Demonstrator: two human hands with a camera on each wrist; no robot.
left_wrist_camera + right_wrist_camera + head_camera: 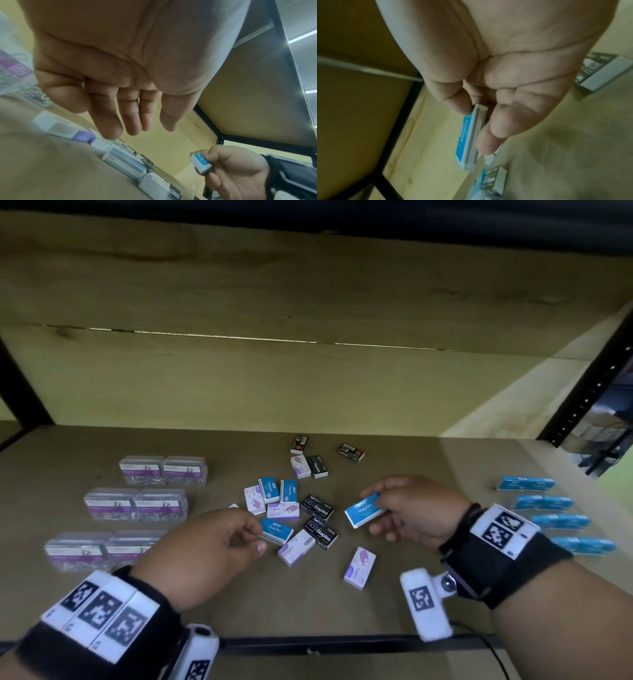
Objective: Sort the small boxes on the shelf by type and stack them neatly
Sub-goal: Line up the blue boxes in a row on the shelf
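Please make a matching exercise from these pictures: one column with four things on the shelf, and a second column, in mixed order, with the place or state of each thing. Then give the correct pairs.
Things
1. blue staples box
2. clear paper clip boxes
3. rows of blue boxes
4. mixed pile of small boxes

Places or states
A. laid out at the right end of the shelf
B. held off the shelf in the right hand
C. set in pairs at the left end
D. unsorted in the middle; the left hand reaches toward it

Pairs: 1-B, 2-C, 3-A, 4-D
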